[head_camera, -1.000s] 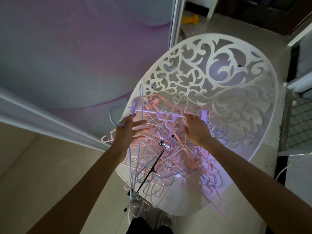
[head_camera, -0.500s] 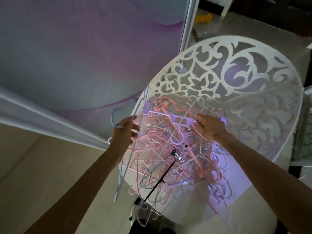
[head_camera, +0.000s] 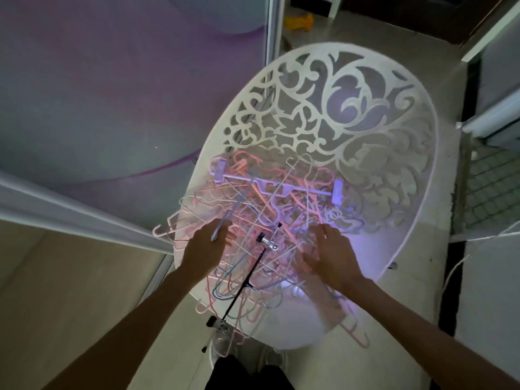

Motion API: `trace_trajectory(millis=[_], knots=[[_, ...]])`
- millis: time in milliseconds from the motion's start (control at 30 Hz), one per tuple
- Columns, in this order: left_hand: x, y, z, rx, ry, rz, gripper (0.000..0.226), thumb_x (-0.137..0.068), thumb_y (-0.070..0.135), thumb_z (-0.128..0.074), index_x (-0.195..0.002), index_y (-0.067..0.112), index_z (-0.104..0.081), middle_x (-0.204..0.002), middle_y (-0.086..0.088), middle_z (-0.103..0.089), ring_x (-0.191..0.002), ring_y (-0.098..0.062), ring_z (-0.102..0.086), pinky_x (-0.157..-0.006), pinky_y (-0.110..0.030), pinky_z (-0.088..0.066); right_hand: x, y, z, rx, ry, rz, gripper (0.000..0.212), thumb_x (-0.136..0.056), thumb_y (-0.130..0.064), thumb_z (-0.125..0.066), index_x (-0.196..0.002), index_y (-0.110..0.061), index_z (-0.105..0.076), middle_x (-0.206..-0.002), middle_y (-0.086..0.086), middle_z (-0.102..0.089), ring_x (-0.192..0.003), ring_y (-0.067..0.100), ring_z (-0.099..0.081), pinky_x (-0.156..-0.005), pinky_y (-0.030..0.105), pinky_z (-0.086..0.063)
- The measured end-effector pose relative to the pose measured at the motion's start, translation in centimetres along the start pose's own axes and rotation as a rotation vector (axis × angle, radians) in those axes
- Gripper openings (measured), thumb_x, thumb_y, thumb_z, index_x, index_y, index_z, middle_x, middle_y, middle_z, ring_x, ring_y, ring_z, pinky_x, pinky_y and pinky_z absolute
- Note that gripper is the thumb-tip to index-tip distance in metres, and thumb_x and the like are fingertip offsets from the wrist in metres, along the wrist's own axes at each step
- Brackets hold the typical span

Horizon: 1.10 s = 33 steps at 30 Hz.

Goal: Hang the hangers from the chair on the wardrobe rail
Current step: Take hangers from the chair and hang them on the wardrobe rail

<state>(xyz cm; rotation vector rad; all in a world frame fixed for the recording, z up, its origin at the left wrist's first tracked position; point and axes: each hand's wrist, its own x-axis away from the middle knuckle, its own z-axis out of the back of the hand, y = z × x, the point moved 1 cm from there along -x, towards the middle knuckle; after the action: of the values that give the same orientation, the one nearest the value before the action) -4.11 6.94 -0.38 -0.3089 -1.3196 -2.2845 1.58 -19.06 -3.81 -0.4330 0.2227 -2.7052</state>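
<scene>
Dim purple-tinted light falls over a pale floor [head_camera: 70, 291] and a white sliding-door frame [head_camera: 84, 218] on the left. No brand, label or writing can be read anywhere.

A tangled heap of hangers [head_camera: 270, 220], pink, white and bluish, lies in the seat of a white chair [head_camera: 422, 170] whose rounded back is cut through with scrolling leaf patterns. The chair acts as the only container, and the hangers fill its seat and spill over the front edge. On top of the heap, toward the back, lies a white clip hanger [head_camera: 277, 182] with a clip at each end. A black clip hanger [head_camera: 244, 282] slants across the front of the heap, its lower end past the seat's edge.

The left hand [head_camera: 204, 249] is at the left front of the heap, its fingers curled around a thin grey-blue hanger [head_camera: 229, 218] that rises from the fist. The right hand [head_camera: 330, 256] rests on the right front of the heap, fingers bent down among the wires; whether they grasp any cannot be told, as this part is blurred.

A yellow object [head_camera: 298, 22] lies on the floor beyond the chair.
</scene>
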Motion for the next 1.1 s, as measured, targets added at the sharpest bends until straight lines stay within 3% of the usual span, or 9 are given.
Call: trace_trajectory(millis=[100, 233, 367, 500, 600, 667, 800, 933, 1100], knots=[[0.1, -0.3, -0.2, 0.0, 0.042, -0.028, 0.027, -0.091, 0.044, -0.035, -0.089, 0.032, -0.058, -0.085, 0.001, -0.073, -0.075, -0.025, -0.07, -0.071, -0.049, -0.056, 0.1, -3.2, -1.3, -0.07, 0.063, 0.13, 0.052, -0.079, -0.042, -0.058, -0.12, -0.01, -0.056, -0.113, 0.011, -0.061, -0.094, 0.032, -0.062, -0.075, 0.039, -0.052], [0.0, 0.2, 0.4, 0.008, 0.106, -0.065, 0.021, -0.098, 0.018, -0.036, -0.088, 0.026, -0.052, -0.067, 0.013, -0.07, -0.061, -0.025, -0.07, -0.06, -0.046, -0.056, -1.7, -6.8, -2.6, 0.018, 0.07, 0.281, 0.048, -0.079, -0.041, -0.066, -0.118, -0.015, -0.056, -0.111, 0.01, -0.059, -0.091, 0.028, -0.061, -0.069, 0.035, -0.051], [0.3, 0.1, 1.1, 0.035, 0.083, -0.001, 0.03, -0.098, 0.013, -0.038, -0.077, 0.029, -0.053, -0.065, 0.009, -0.066, -0.046, -0.017, -0.064, -0.058, -0.037, -0.053, -3.3, -7.6, -2.9, -0.148, 0.018, 0.151, 0.044, -0.088, -0.034, -0.059, -0.126, -0.014, -0.048, -0.127, 0.011, -0.044, -0.112, 0.028, -0.049, -0.082, 0.037, -0.045], [1.8, -1.2, 2.1, -0.108, 0.03, 0.013, 0.024, -0.099, 0.016, -0.037, -0.09, 0.017, -0.06, -0.067, 0.007, -0.063, -0.044, -0.007, -0.056, -0.042, -0.011, -0.042, -1.7, -7.7, -1.7, -0.465, 0.146, 0.014, 0.042, -0.084, -0.041, -0.056, -0.114, -0.012, -0.054, -0.113, 0.007, -0.053, -0.093, 0.02, -0.056, -0.065, 0.028, -0.041], [4.0, -3.1, 2.9, -0.2, 0.024, 0.037, 0.019, -0.097, 0.013, -0.042, -0.092, 0.015, -0.06, -0.071, 0.004, -0.064, -0.05, -0.011, -0.057, -0.048, -0.017, -0.044, 1.8, -8.0, -2.2, -0.408, 0.05, 0.016, 0.036, -0.084, -0.046, -0.054, -0.098, -0.013, -0.058, -0.092, -0.002, -0.055, -0.079, 0.01, -0.05, -0.058, 0.018, -0.031], [5.8, -4.3, 3.4, -0.289, 0.068, -0.004, 0.012, -0.093, 0.01, -0.046, -0.091, 0.012, -0.058, -0.074, 0.005, -0.066, -0.058, -0.018, -0.061, -0.058, -0.029, -0.049, 4.2, -7.7, -4.0, -0.45, 0.059, -0.106, 0.034, -0.087, -0.046, -0.056, -0.086, -0.013, -0.053, -0.083, -0.001, -0.048, -0.075, 0.012, -0.045, -0.056, 0.013, -0.027], [8.6, -7.2, 3.8, -0.358, 0.186, -0.075, 0.014, -0.089, 0.003, -0.047, -0.089, 0.016, -0.053, -0.079, 0.005, -0.066, -0.067, -0.019, -0.059, -0.06, -0.029, -0.042, 6.9, -7.9, -7.7, -0.861, -0.032, -0.686, 0.051, -0.082, -0.061, -0.053, -0.059, -0.018, -0.037, -0.067, 0.008, -0.046, -0.061, 0.018, -0.045, -0.065, 0.03, -0.043], [9.7, -9.8, 4.1, -0.377, 0.231, -0.055, 0.011, -0.09, 0.006, -0.05, -0.096, 0.014, -0.056, -0.084, -0.003, -0.069, -0.072, -0.026, -0.066, -0.065, -0.036, -0.053, 7.8, -9.9, -8.1, -1.28, -0.246, -0.935, 0.032, -0.089, -0.034, -0.06, -0.072, -0.008, -0.052, -0.073, 0.01, -0.06, -0.058, 0.014, -0.057, -0.055, 0.021, -0.048], [10.3, -10.7, 4.3, -0.209, 0.202, -0.075, 0.012, -0.094, 0.014, -0.045, -0.091, 0.021, -0.055, -0.081, 0.005, -0.068, -0.07, -0.025, -0.07, -0.071, -0.044, -0.056, 9.0, -10.3, -8.0, -1.558, 0.051, -1.029, 0.009, -0.087, -0.006, -0.063, -0.086, 0.002, -0.067, -0.073, 0.011, -0.066, -0.054, 0.013, -0.065, -0.067, 0.022, -0.058]])
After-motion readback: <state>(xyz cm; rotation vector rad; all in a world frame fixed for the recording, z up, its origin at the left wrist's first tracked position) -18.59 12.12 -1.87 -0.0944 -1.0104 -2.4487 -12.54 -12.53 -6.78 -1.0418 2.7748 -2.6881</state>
